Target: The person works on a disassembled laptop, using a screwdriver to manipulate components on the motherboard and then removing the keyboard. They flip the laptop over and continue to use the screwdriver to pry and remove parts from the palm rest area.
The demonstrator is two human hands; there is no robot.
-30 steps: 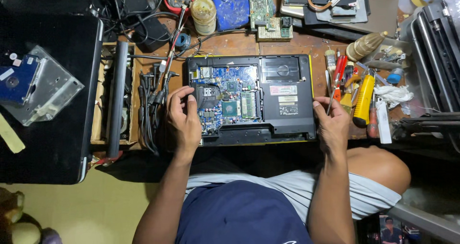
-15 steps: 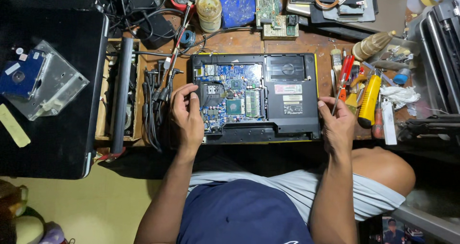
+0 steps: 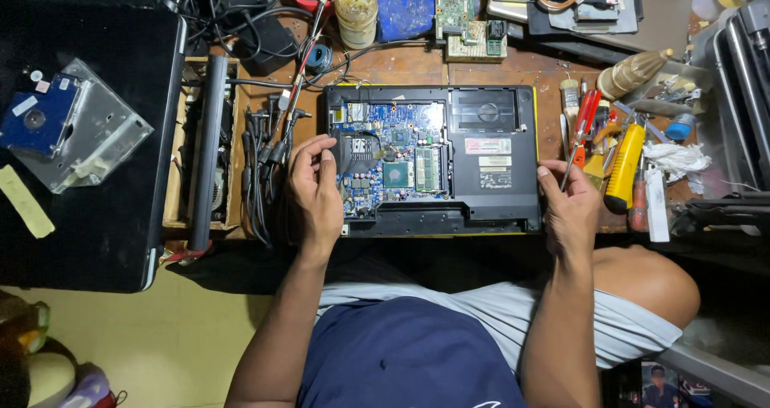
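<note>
An opened black laptop base (image 3: 489,167) lies on the wooden bench with its blue circuit board (image 3: 397,147) exposed on the left half. My left hand (image 3: 315,187) rests at the laptop's left edge, its fingers on the black fan and heatsink part (image 3: 355,153) of the board. My right hand (image 3: 567,208) sits at the laptop's right front corner and holds a thin screwdriver (image 3: 579,135) with a red and orange handle, its shaft pointing away from me.
A yellow-handled tool (image 3: 624,166) and several other hand tools crowd the bench right of the laptop. Black cables (image 3: 261,163) and a long black bar (image 3: 207,147) lie to the left. A hard drive in a metal bracket (image 3: 68,123) rests on a black surface far left.
The view shifted slightly. My left hand's fingers moved a little on the fan part; my right hand stayed at the laptop's right corner with the screwdriver.
</note>
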